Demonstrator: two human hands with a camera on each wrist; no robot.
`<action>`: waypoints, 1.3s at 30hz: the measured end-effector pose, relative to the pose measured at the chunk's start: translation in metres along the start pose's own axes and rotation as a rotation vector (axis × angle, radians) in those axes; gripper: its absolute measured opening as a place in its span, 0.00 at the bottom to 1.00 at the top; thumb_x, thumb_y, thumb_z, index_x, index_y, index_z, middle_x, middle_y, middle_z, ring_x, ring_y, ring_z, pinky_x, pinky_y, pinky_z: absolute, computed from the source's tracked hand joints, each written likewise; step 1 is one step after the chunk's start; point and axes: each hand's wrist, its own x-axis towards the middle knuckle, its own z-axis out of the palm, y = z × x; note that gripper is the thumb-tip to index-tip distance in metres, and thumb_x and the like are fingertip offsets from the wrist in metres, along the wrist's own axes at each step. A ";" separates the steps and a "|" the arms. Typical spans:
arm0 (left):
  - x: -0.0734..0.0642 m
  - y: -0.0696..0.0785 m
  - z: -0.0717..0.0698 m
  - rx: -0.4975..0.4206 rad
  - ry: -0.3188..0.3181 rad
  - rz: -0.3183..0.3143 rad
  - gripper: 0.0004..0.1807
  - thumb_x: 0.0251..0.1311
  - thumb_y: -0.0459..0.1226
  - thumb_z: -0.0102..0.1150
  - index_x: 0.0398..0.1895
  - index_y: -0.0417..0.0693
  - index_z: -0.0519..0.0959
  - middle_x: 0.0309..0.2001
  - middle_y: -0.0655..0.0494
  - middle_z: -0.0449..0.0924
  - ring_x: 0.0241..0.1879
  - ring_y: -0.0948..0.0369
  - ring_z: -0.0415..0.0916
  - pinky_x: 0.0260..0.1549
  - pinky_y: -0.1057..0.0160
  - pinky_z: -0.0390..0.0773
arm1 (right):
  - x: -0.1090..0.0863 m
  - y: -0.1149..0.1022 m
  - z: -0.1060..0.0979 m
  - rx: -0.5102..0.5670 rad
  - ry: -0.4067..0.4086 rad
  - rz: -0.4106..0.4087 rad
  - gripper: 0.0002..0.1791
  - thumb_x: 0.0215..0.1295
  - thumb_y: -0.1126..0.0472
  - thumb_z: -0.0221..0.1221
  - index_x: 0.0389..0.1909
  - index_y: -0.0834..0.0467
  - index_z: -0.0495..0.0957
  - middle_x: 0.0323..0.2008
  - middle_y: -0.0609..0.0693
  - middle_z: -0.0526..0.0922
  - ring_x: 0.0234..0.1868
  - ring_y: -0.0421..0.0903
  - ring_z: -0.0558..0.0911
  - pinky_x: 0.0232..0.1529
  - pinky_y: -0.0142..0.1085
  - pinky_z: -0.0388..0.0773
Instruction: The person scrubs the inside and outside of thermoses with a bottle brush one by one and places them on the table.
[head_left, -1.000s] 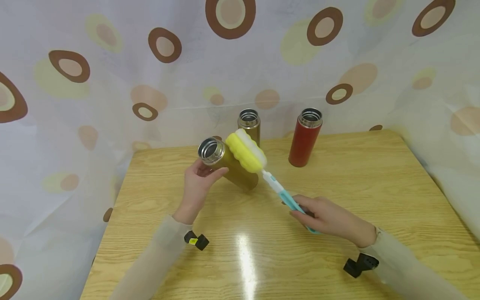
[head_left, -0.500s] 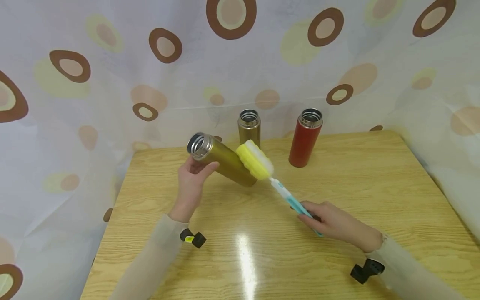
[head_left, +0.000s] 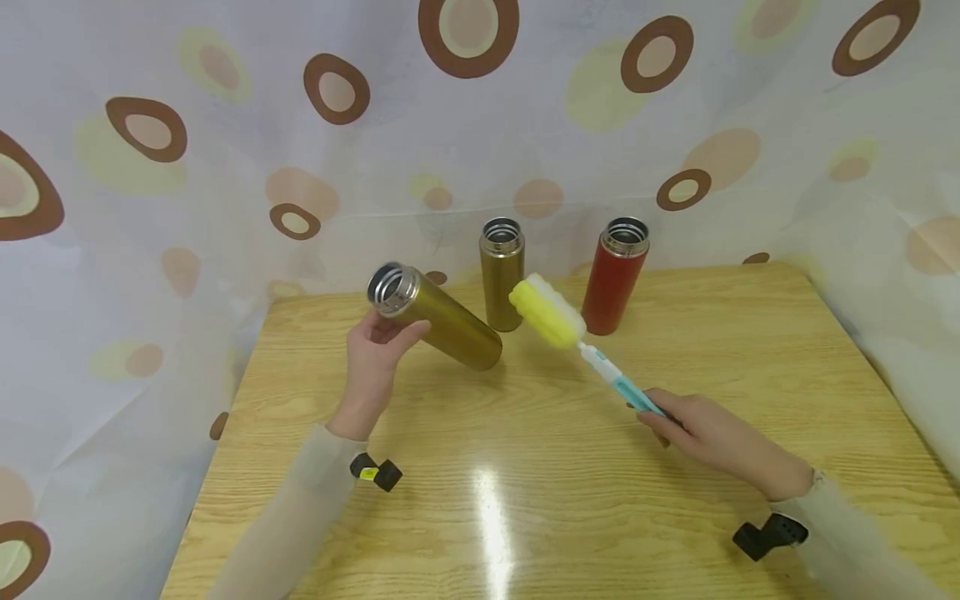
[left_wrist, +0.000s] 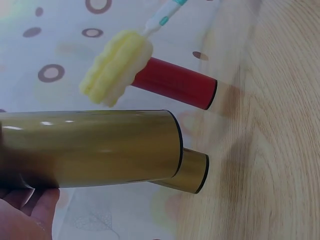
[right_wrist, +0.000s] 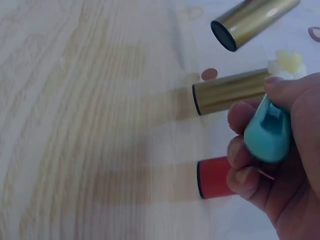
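My left hand (head_left: 371,367) grips a gold vacuum flask (head_left: 453,329) near its neck. It is lidless and tilted, with its steel mouth up and to the left and its base raised off the table. In my right hand (head_left: 712,433) is a bottle brush (head_left: 551,312), held by its teal handle (right_wrist: 267,135). The brush's yellow and white sponge head points up and left, apart from the held flask. In the left wrist view, only part of the left hand (left_wrist: 30,215) shows below the flask.
A second gold flask (head_left: 502,283) stands lidless at the back of the wooden table (head_left: 420,517). To its right is a red flask (head_left: 617,283), upright and lidless too. A patterned cloth (head_left: 225,250) hangs behind and at both sides.
The brush has moved right, away from the held flask, along with my right hand. My left hand has carried the tilted flask slightly left, and the gold flask behind shows more fully.
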 end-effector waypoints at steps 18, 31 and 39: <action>0.001 0.000 -0.014 0.062 0.037 -0.034 0.25 0.61 0.28 0.71 0.62 0.38 0.78 0.49 0.63 0.85 0.49 0.62 0.82 0.52 0.66 0.83 | -0.023 0.017 -0.022 -0.023 0.123 0.029 0.15 0.74 0.74 0.56 0.55 0.56 0.72 0.23 0.33 0.63 0.17 0.27 0.59 0.15 0.27 0.63; 0.008 0.000 -0.044 0.171 0.066 -0.069 0.28 0.61 0.33 0.74 0.65 0.41 0.78 0.55 0.58 0.84 0.54 0.62 0.82 0.55 0.68 0.81 | -0.030 0.024 -0.023 0.017 0.162 0.005 0.18 0.71 0.77 0.58 0.52 0.53 0.73 0.29 0.36 0.74 0.21 0.29 0.62 0.20 0.26 0.66; 0.016 0.001 -0.065 0.239 0.075 -0.073 0.29 0.62 0.39 0.75 0.66 0.46 0.78 0.58 0.56 0.83 0.56 0.63 0.81 0.57 0.69 0.79 | -0.036 0.028 -0.023 0.059 0.172 0.034 0.17 0.71 0.78 0.57 0.53 0.56 0.75 0.30 0.43 0.79 0.21 0.33 0.65 0.19 0.28 0.66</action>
